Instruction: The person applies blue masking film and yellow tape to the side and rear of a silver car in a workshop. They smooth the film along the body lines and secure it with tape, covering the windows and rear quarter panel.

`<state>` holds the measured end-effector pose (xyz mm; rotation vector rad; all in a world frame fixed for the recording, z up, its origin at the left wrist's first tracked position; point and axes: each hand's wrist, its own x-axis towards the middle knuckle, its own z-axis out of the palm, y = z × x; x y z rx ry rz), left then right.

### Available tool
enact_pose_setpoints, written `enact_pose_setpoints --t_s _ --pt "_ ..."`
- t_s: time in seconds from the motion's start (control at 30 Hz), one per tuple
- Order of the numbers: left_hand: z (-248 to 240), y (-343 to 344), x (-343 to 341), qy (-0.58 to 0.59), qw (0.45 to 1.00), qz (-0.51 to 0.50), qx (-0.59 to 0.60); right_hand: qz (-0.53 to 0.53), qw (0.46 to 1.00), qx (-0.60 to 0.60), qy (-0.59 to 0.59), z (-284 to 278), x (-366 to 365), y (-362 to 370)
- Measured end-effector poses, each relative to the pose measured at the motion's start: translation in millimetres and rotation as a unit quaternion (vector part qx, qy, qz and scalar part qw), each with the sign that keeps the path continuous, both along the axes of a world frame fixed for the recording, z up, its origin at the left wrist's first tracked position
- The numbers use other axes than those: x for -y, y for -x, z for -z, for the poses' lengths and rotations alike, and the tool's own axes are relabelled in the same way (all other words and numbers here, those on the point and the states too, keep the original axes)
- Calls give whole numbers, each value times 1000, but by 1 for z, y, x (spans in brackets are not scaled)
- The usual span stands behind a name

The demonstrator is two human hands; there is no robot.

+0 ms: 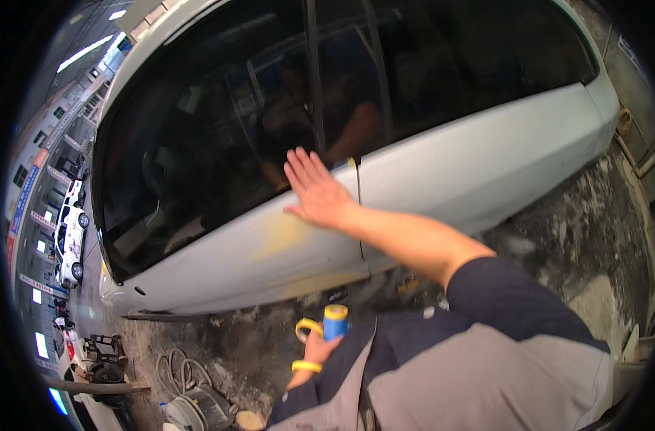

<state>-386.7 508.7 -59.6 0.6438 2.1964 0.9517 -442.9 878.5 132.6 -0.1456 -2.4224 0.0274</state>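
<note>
Holding the right hand (317, 192) wide and flat at the car door (227, 267); gripping a yellow ring (299, 331) and blue roll (335, 325) in the left hand (319, 348), low down; maybe risking a drop by carrying both.

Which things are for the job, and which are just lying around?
Seem part of the job:
door, at the right hand
yellow ring and blue roll, in the left hand

Seem just lying around:
hose
drum
parked white car
</note>
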Motion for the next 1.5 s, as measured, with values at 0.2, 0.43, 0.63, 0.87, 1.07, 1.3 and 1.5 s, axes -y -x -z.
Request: enact_pose_setpoints --t_s 0.2,0.43,0.63,0.87,1.07,1.3,1.5 --pt "1 39 -19 28 990 121 -69 92 994 57 15 2 18 -21" --pt "1 44 -14 43 983 177 -20 160 983 69 58 18 21 -30" --pt "-6 53 -10 20 962 267 -46 158 985 32 68 7 34 -32" --pt "-3 32 -7 25 962 263 -63 140 987 41 73 23 58 -64" --pt "7 34 2 0 950 299 -94 136 989 5 65 28 45 -28" --pt "13 54 6 43 957 285 -35 153 985 44 62 13 41 -3" --pt "7 46 -1 -22 965 257 -54 95 993 -10 67 45 67 -63"
